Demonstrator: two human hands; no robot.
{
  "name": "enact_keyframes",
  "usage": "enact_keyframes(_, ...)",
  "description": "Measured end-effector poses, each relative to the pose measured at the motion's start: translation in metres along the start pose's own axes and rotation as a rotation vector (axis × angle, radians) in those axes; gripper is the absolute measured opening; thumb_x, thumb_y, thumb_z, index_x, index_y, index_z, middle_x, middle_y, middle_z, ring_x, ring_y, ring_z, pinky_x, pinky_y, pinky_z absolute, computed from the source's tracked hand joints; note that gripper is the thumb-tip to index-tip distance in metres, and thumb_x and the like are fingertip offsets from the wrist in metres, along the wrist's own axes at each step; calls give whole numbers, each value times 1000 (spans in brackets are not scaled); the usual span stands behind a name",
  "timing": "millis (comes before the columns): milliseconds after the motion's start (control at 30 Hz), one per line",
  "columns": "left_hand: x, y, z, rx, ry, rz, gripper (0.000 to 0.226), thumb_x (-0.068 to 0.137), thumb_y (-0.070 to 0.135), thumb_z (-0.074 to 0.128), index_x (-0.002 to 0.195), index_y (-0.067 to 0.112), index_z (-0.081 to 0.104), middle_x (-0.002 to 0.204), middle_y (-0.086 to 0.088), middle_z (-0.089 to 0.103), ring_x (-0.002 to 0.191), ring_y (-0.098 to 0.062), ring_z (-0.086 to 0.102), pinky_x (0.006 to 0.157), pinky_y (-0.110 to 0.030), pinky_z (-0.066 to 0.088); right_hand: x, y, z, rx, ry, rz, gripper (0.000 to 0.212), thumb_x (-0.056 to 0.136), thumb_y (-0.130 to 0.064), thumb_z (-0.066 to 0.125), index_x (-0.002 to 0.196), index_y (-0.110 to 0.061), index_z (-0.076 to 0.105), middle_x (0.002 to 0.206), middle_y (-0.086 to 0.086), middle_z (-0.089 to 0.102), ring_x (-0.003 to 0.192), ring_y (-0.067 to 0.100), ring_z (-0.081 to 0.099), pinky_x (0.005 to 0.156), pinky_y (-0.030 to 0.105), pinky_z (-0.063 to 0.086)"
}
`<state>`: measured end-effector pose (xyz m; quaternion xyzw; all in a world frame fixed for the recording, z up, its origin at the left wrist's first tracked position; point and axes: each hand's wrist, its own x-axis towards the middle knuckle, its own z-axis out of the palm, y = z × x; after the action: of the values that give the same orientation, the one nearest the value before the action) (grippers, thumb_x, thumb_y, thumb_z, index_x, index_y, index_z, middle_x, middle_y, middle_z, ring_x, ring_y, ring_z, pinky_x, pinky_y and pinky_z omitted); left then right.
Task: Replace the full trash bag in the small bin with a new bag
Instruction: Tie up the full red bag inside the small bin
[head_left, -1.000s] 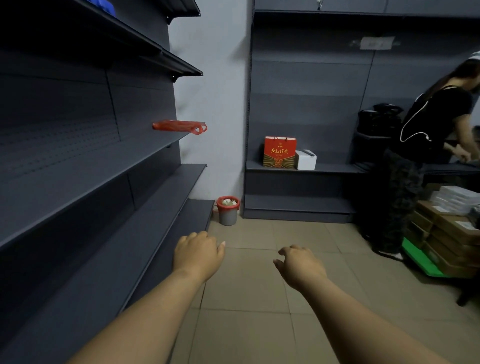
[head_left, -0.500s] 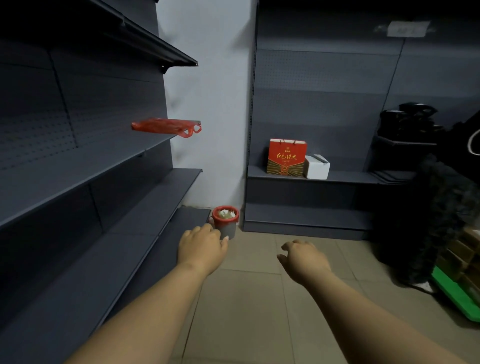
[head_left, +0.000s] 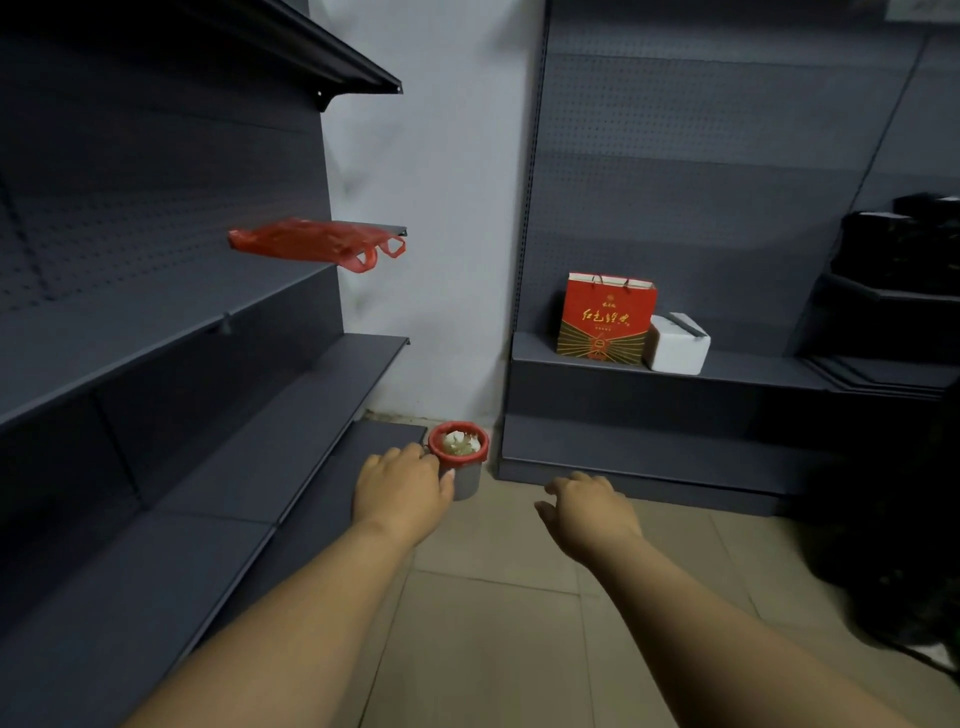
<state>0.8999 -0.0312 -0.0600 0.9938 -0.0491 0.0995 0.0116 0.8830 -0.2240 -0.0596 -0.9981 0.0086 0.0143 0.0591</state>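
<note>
A small grey bin (head_left: 466, 480) stands on the floor in the corner, lined with a red trash bag (head_left: 459, 458) folded over its rim and filled with white waste. A flat, folded red plastic bag (head_left: 311, 241) lies on a dark shelf at the upper left, its handles hanging over the edge. My left hand (head_left: 402, 486) is stretched out in front of the bin's left side, fingers loosely spread, holding nothing. Further right, above the floor tiles, my right hand (head_left: 589, 512) hovers with loosely curled fingers, also holding nothing.
Dark metal shelving (head_left: 218, 457) runs along the left. More shelving (head_left: 675, 384) at the back right carries a red gift bag (head_left: 605, 319) and a white box (head_left: 678, 345). A dark-clothed person (head_left: 898, 545) is blurred at the right edge.
The view has come closer to the bin and turned left, so the person has slid mostly out of frame. Both hands stay stretched forward and hold nothing.
</note>
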Motion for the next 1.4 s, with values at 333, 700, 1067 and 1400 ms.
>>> enact_keyframes(333, 225, -45, 63, 8, -23, -35, 44, 95, 41, 30, 115, 15, 60, 122, -5, 59, 112, -24, 53, 94, -37, 37, 249, -19, 10, 17, 32, -31, 36, 97, -29, 39, 128, -18, 53, 131, 6, 53, 122, 27, 47, 98, 40, 42)
enact_keyframes(700, 433, -60, 119, 19, -64, 6, 44, 95, 39, 30, 114, 13, 59, 120, -5, 59, 111, -22, 53, 95, -35, 37, 465, -9, 25, 59, -23, 39, 35, 96, -28, 43, 128, -18, 52, 131, 6, 53, 121, 26, 48, 100, 40, 42)
enact_keyframes(1067, 630, -54, 227, -8, -72, -108, 36, 92, 37, 36, 106, 16, 62, 111, -3, 63, 102, -22, 57, 86, -34, 38, 698, 20, 66, 97, 13, -117, 42, 99, -38, 36, 132, -17, 50, 136, 5, 50, 124, 26, 44, 99, 38, 40)
enact_keyframes(1400, 815, -62, 339, -120, -19, -342, 59, 83, 40, 17, 93, 9, 67, 101, -13, 67, 91, -31, 61, 77, -35, 42, 937, 38, 129, 130, -103, -413, 44, 100, -36, 36, 140, -19, 43, 140, 4, 49, 127, 25, 43, 103, 35, 37)
